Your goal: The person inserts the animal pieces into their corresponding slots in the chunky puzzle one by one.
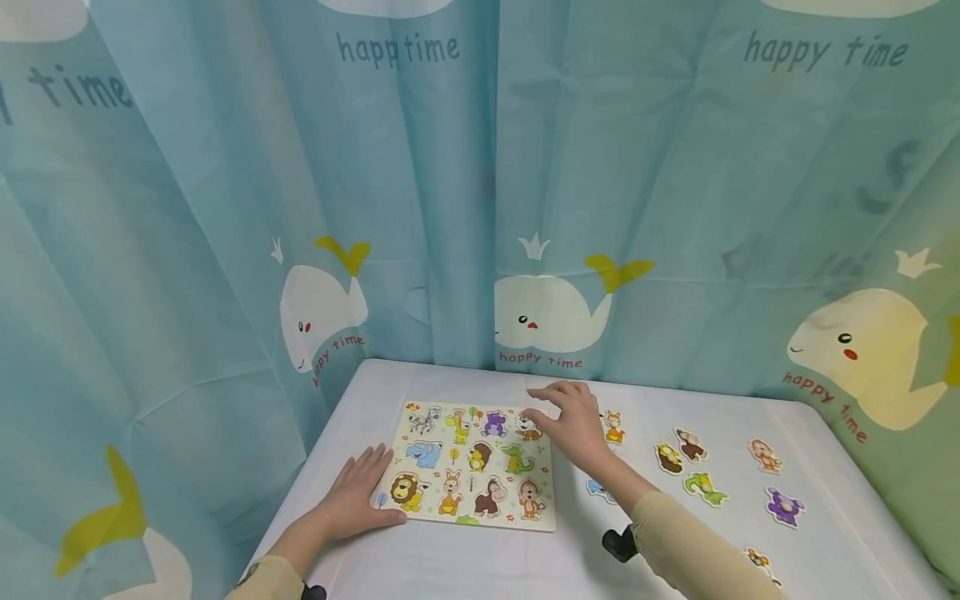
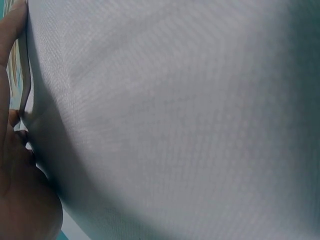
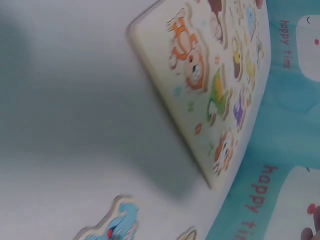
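The animal puzzle board (image 1: 498,522) is lying flat on the white table (image 1: 450,567), and the left hand (image 1: 351,493) is resting on its left edge, fingers extended, not clutching it. The right hand (image 1: 566,421) is hovering around the upper right corner, thumb and index spread apart with nothing showing between them; can't tell if it's touching. My guess: someone's fitting pieces and is between grabs. Next move's probably calling for pinching a loose one, like the purple hippo (image 1: 784,507) or green crocodile (image 1: 703,489) sitting off right, and matching its picture.
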The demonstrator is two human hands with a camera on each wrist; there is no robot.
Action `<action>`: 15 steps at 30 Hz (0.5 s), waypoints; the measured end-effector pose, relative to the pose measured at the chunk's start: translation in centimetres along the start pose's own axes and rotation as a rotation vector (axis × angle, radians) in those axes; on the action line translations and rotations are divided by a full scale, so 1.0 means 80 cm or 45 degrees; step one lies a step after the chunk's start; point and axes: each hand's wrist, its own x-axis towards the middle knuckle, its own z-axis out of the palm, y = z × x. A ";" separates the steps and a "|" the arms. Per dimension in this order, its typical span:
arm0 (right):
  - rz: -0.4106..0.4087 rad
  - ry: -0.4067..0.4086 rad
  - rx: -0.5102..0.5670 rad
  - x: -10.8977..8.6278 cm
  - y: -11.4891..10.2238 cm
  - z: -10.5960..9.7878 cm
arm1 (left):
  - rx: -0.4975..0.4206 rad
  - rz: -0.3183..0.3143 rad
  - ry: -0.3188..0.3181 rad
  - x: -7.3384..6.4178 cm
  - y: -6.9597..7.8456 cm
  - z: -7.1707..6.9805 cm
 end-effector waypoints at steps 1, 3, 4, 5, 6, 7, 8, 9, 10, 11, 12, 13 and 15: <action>0.004 0.003 -0.001 -0.002 0.003 -0.003 | -0.004 0.002 -0.001 0.000 0.000 0.000; 0.010 0.011 -0.007 -0.006 0.008 -0.008 | -0.005 0.006 -0.001 0.000 0.000 0.000; 0.013 0.017 -0.009 -0.008 0.011 -0.011 | -0.007 0.008 -0.001 0.000 0.000 0.000; 0.015 0.023 -0.012 -0.011 0.013 -0.014 | -0.009 0.008 -0.001 0.000 0.000 0.000; 0.021 0.023 -0.009 -0.013 0.016 -0.017 | -0.009 0.009 -0.002 0.000 0.000 0.000; 0.028 0.024 -0.007 -0.015 0.019 -0.020 | -0.006 0.010 -0.002 0.000 0.001 -0.001; 0.032 0.026 -0.011 -0.017 0.021 -0.023 | -0.006 0.012 -0.001 0.000 0.001 -0.001; 0.040 0.026 -0.013 -0.019 0.024 -0.027 | -0.006 0.014 0.001 -0.001 0.001 -0.001; 0.042 0.028 -0.013 -0.020 0.027 -0.029 | -0.008 0.015 0.002 -0.001 0.001 -0.002; 0.048 0.027 -0.010 -0.022 0.029 -0.033 | -0.006 0.016 0.003 -0.001 0.001 -0.002; 0.054 0.028 -0.003 -0.023 0.032 -0.035 | -0.007 0.018 0.003 0.000 0.001 -0.002; 0.058 0.032 0.000 -0.025 0.034 -0.038 | -0.008 0.019 0.004 0.000 0.000 -0.001; 0.066 0.040 0.000 -0.027 0.040 -0.043 | -0.007 0.020 0.003 0.000 0.000 -0.001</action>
